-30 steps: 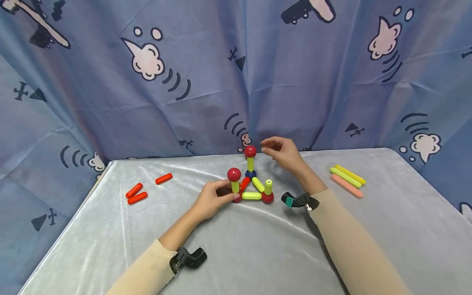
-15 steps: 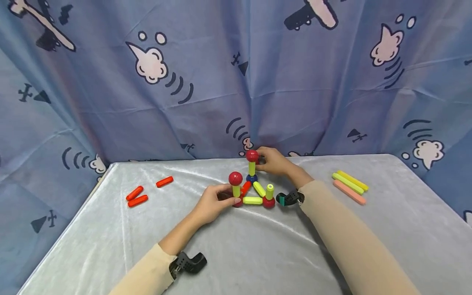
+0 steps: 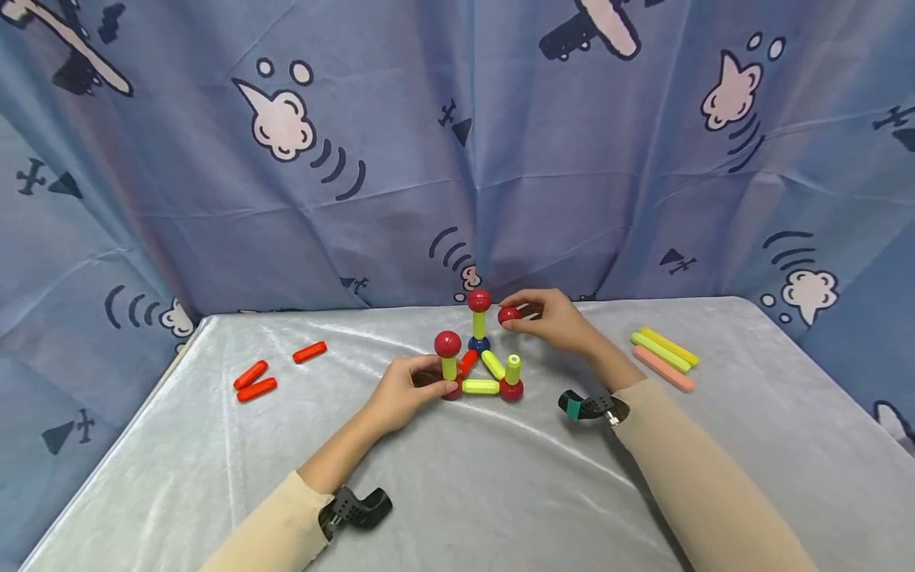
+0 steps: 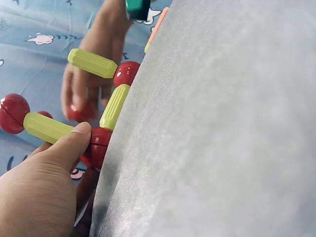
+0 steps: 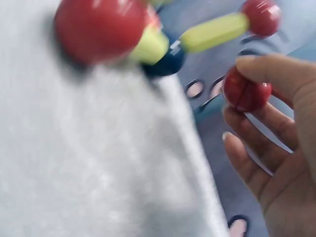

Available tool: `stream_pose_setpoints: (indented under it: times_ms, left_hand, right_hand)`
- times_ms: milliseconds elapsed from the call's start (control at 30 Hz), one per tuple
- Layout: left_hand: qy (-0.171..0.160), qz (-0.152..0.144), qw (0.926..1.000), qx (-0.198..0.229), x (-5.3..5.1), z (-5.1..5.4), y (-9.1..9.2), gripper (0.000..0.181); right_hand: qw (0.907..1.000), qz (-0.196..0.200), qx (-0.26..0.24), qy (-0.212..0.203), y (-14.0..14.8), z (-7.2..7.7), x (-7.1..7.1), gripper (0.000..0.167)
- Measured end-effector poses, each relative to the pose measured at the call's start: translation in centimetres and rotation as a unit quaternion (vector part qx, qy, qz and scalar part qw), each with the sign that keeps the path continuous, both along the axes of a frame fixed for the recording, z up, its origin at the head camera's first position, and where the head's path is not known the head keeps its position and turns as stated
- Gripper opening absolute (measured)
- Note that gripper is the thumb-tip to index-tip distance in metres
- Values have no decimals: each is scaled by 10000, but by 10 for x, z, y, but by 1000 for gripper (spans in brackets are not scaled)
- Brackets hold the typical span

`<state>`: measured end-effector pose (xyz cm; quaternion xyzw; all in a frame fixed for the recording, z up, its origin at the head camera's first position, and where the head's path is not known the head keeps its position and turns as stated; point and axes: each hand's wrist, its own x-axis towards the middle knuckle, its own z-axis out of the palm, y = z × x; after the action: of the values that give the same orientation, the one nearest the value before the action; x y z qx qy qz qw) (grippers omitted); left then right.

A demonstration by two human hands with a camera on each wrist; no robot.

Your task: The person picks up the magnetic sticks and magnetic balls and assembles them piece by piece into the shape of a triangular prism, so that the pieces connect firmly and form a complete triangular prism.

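A magnetic-looking ball-and-rod frame stands mid-table: a flat triangle of a red rod [image 3: 467, 363] and two yellow-green rods [image 3: 480, 387], joined by balls. Upright rods rise at its corners; the left one carries a red ball [image 3: 447, 343], the back one, on a blue ball [image 3: 479, 344], another red ball [image 3: 480, 299]. The right upright rod [image 3: 513, 369] has a bare top. My left hand [image 3: 403, 393] grips the left corner's lower red ball [image 4: 100, 143], thumb in front. My right hand [image 3: 554, 318] pinches a loose red ball [image 5: 246, 91] between thumb and fingers, right of the back post.
Several short red rods [image 3: 310, 352] lie at the left of the table. At the right, two yellowish long rods [image 3: 668, 346] and a salmon one [image 3: 663, 369] lie side by side. A patterned blue curtain [image 3: 400, 159] hangs behind the table's far edge.
My right hand moved in to the back post's top ball, then drew away to the right; a red ball now shows plainly in its fingers. The left hand keeps its grip.
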<state>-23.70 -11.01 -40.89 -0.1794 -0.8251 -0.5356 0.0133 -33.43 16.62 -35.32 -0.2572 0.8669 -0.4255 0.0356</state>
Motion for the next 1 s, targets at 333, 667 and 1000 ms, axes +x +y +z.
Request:
stream_pose_setpoints:
  times_ms: [333,667,1000]
  left_hand:
    - [-22,39,10000,25,2,0,-4,29]
    - [-7,54,10000,6,2,1,-2,29]
    - [-18,32,10000,-50,1,1,1,31]
  right_hand:
    - [9954,774,-532,-211,8,35,41,33]
    - [9866,1478,-660,-210,14,46,55,31]
    - [9872,1581,57,-210,13,45,60,36]
